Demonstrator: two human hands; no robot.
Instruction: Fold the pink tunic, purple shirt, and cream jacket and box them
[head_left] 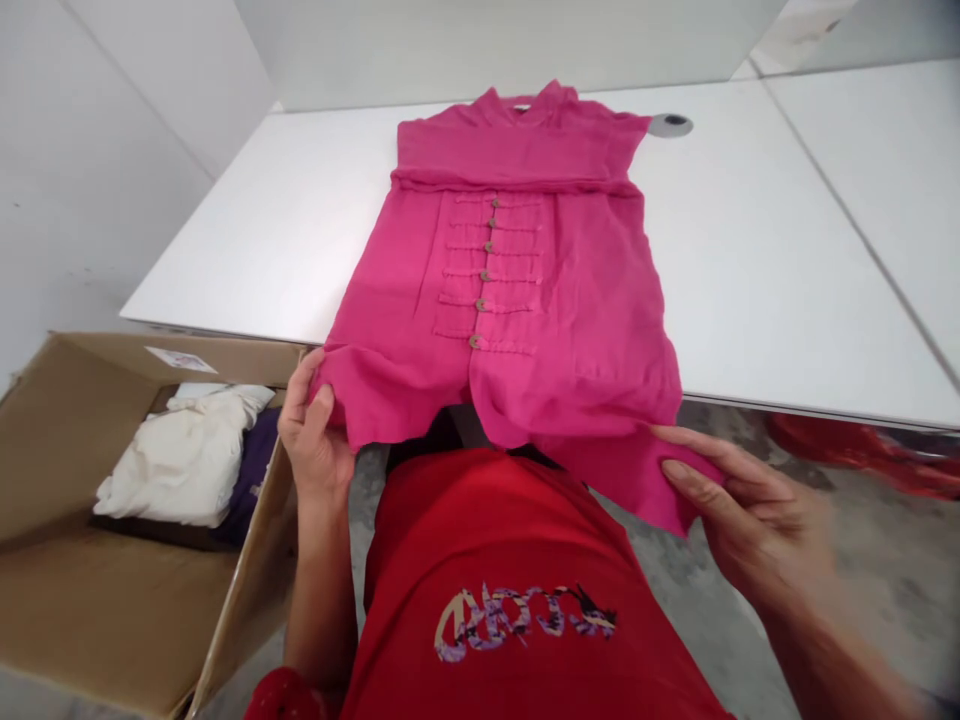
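Note:
A pink button-front shirt (600, 270) lies on the white table, its collar at the far side and its hem hanging over the near edge. A horizontal fold crosses it below the collar, and a row of several buttons with corded loops runs down the middle. My left hand (319, 430) pinches the left corner of the hem between thumb and fingers. On the other side, my right hand (750, 510) grips the right part of the hem, pulled out toward me past the table edge. Both sleeves are mostly hidden or tucked.
An open cardboard box (247, 580) stands at the left, below table height, with a folded white garment (184, 455) and a dark purple one (255, 470) inside. A grey disc (671, 125) sits on the white table (757, 250). Red plastic-looking material (847, 450) lies under the table at right.

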